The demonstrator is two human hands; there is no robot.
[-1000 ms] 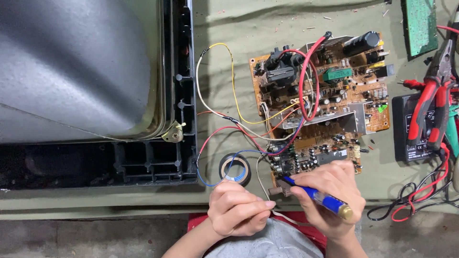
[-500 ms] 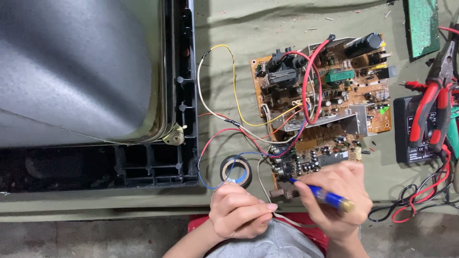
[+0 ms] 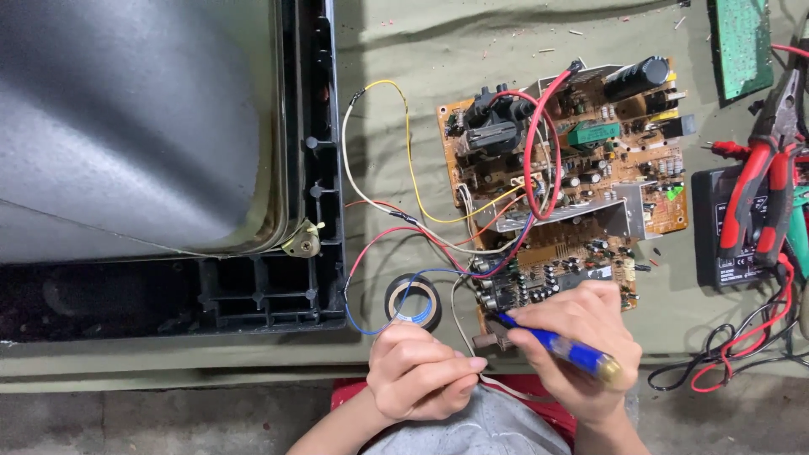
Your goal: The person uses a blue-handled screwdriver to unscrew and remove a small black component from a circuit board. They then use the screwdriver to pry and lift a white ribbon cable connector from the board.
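A brown circuit board point(image 3: 581, 168) crowded with components lies on the green cloth. My right hand point(image 3: 581, 345) holds a blue-handled screwdriver point(image 3: 565, 347) with its tip at the board's near left corner. My left hand point(image 3: 417, 371) is curled just left of it and pinches a thin pale wire point(image 3: 459, 312) that runs up to the board. Red, yellow, white and blue wires point(image 3: 404, 219) loop from the board toward the black frame of a picture tube point(image 3: 135, 126).
A roll of black tape point(image 3: 413, 301) lies between the tube frame point(image 3: 320, 219) and the board. Red-handled pliers point(image 3: 763, 185) rest on a black meter point(image 3: 725, 227) at the right, with red and black leads point(image 3: 742, 354) below. A green board point(image 3: 742, 46) sits at the top right.
The screwdriver tip has stayed at the board's near corner with small shifts of my right hand. My left hand has closed a little more around the wire.
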